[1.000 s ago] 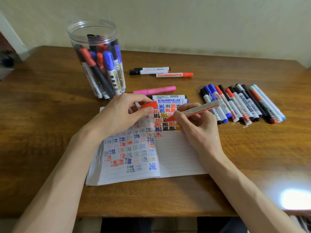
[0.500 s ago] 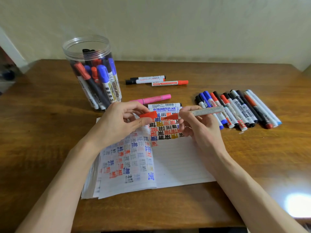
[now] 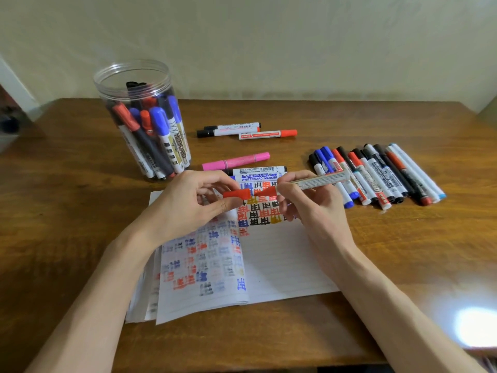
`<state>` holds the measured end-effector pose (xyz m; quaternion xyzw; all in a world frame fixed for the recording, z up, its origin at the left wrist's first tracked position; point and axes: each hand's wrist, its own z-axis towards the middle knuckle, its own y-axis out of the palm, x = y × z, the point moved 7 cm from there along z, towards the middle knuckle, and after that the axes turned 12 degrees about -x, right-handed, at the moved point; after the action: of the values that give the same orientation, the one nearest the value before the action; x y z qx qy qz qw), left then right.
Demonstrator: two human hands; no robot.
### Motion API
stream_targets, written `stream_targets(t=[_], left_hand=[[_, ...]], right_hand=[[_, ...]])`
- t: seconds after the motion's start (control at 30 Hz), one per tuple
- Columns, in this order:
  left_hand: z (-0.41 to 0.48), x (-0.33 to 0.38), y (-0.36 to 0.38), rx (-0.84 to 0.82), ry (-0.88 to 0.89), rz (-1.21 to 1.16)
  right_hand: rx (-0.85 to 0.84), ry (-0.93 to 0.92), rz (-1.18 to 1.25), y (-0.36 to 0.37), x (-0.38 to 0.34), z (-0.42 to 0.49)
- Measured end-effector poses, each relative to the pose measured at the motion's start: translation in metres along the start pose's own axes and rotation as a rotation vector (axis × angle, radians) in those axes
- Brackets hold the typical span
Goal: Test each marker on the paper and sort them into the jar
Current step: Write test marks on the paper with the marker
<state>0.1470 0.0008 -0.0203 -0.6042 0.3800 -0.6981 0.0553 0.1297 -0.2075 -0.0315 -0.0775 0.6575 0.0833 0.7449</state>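
Hovering just above the paper, the red marker is sitting pinched in the grip of the right hand, its bare tip pointing at the red cap, which the left hand is pinching just apart from it. Pushing askew is risking inked fingers or a loose cap. The jar is standing beyond on the counter.

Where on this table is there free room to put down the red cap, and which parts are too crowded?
The table is bare left of the jar and notebook, along the near edge, and right of the notebook, nearer than the marker row. Crowded: between jar and marker row, where the pink marker and three markers behind it lie.
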Motion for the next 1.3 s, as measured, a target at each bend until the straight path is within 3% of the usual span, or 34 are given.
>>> stream_targets(t=[1.0,1.23,1.3], left_hand=[[-0.001,0.008,-0.001,0.044,0.075,0.032],[0.001,0.011,0.005,0.032,0.088,-0.003],[0.001,0.007,0.003,0.044,0.079,-0.035]], right_hand=[[-0.065,-0.029,0.048,0.004,0.005,0.001],[-0.164,0.03,0.044,0.011,0.01,0.001],[-0.161,0.092,0.14,0.01,0.012,0.002]])
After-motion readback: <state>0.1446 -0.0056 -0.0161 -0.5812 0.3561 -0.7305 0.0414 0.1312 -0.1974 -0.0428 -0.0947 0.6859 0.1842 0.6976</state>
